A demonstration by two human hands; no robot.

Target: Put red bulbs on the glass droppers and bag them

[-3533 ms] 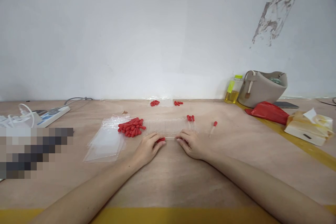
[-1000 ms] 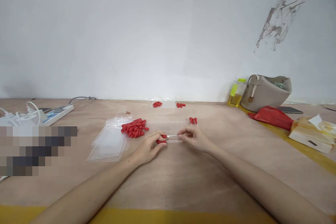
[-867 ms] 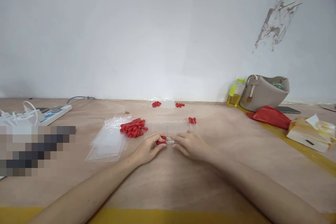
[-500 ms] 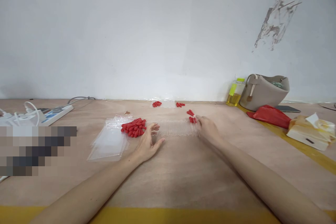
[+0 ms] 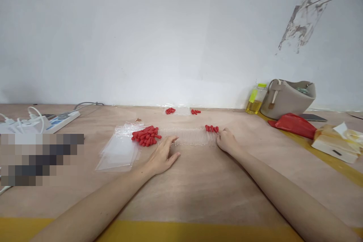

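Observation:
A row of thin clear sticks (image 5: 187,136) lies side by side across the middle of the table. Several small red teardrop-shaped pieces (image 5: 211,128) sit along the far ends of the sticks at the row's right end. There my right hand (image 5: 227,140) has its fingers closed; whatever is between them is hidden. My left hand (image 5: 164,155) rests by the row's left end, thumb and fingers apart, holding nothing. Just beyond it lies a larger heap of red teardrop-shaped pieces (image 5: 145,136), partly over flat clear plastic bags (image 5: 119,153).
Against the wall lie two small red groups (image 5: 170,110) by clear plastic. At right stand a bottle of yellow liquid (image 5: 255,100), a grey bag (image 5: 286,100), a red pouch (image 5: 296,125) and a tissue pack (image 5: 336,145). A power strip (image 5: 64,121) with cables lies left.
My right hand has drawn slightly toward me and to the right. The red piece that was beyond its fingertips now lines up with the others. My left hand has shifted slightly, still open.

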